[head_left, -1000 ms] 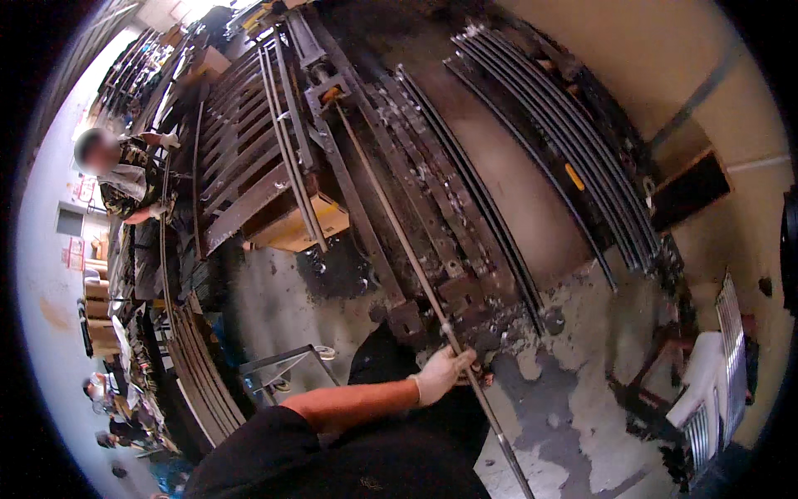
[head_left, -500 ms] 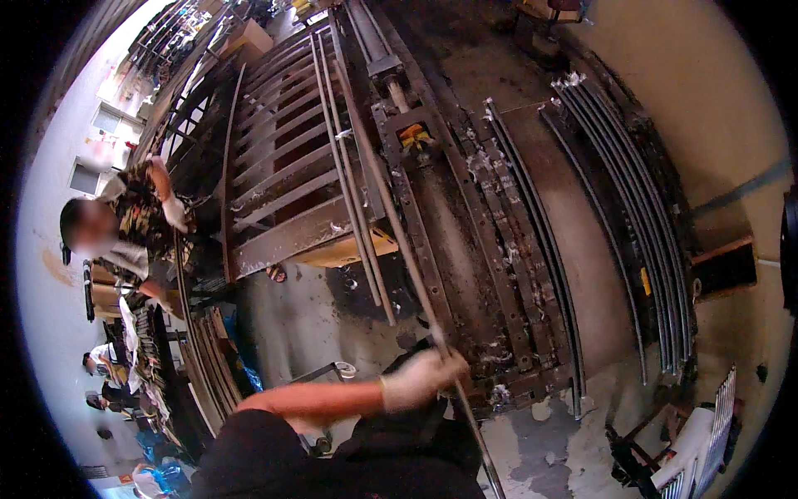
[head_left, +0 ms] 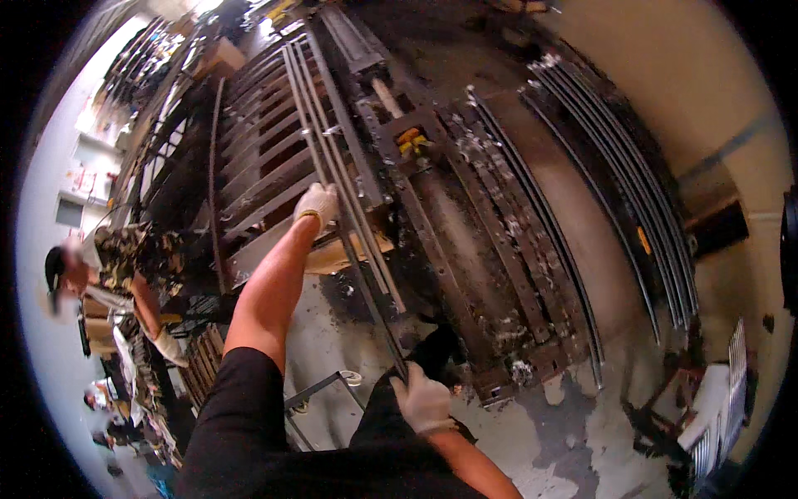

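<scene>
A long, thin metal rod (head_left: 373, 303) runs diagonally away from me, held in both my hands. My left hand (head_left: 318, 205), in a pale work glove, is closed around it at the near end of a slatted metal rack (head_left: 264, 256). Lower down, my right hand (head_left: 421, 401), also gloved, grips the rod's near end by my legs. Two similar rods (head_left: 391, 287) lie along the rack just right of the held one, their near ends jutting past it.
A heavy brown metal frame (head_left: 453, 241) with a cylinder stands right of the rack. Further right, several dark rods (head_left: 611, 166) lie side by side. At left another person (head_left: 141, 258) in camouflage clothing leans over. A small metal frame (head_left: 337, 378) stands near my legs.
The held rod has moved from the right of the two resting rods to their left. My left hand has shifted forward along it, and my right hand has come into view, gripping its near end.
</scene>
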### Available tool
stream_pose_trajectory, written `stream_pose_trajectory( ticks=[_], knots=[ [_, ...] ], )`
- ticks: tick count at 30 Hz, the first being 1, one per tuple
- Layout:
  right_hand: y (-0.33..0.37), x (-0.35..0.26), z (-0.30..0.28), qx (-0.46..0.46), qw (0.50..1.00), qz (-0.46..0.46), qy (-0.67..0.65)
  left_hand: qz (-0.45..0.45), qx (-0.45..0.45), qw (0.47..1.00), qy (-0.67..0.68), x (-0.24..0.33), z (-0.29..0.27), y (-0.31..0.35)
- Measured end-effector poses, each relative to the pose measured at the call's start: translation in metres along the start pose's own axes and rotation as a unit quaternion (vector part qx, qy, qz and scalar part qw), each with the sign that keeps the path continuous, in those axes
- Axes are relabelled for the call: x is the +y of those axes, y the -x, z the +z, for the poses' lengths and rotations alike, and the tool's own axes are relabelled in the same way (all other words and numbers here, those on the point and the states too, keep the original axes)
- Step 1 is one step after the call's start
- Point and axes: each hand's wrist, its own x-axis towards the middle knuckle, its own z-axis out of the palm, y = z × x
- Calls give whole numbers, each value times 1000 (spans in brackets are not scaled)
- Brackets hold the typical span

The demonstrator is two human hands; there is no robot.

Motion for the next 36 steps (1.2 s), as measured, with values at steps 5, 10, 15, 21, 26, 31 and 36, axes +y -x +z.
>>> stream_pose_trajectory(
  ticks=[5, 10, 15, 21, 26, 31, 36],
  knots=[
    [8, 27, 24, -99, 991, 87, -20, -24, -18, 996, -82, -6, 29, -16],
    [149, 126, 23, -156, 963, 197, -96, -8, -15, 998, -66, 24, 40, -1],
    [385, 194, -33, -91, 930, 351, 64, 27, -10, 996, -87, -21, 30, -19],
    [276, 102, -187, 193, 933, 298, 62, 95, 20, 993, -69, -34, 28, -10],
    [126, 73, -301, 105, 941, 317, -49, 100, 31, 994, -39, -38, 33, -16],
    [12, 131, -319, 239, 940, 220, 104, 98, 49, 994, -25, -29, 32, 4],
    [-102, 182, -324, 183, 953, 177, 166, 103, 74, 992, -3, -41, 38, 11]
  ],
)
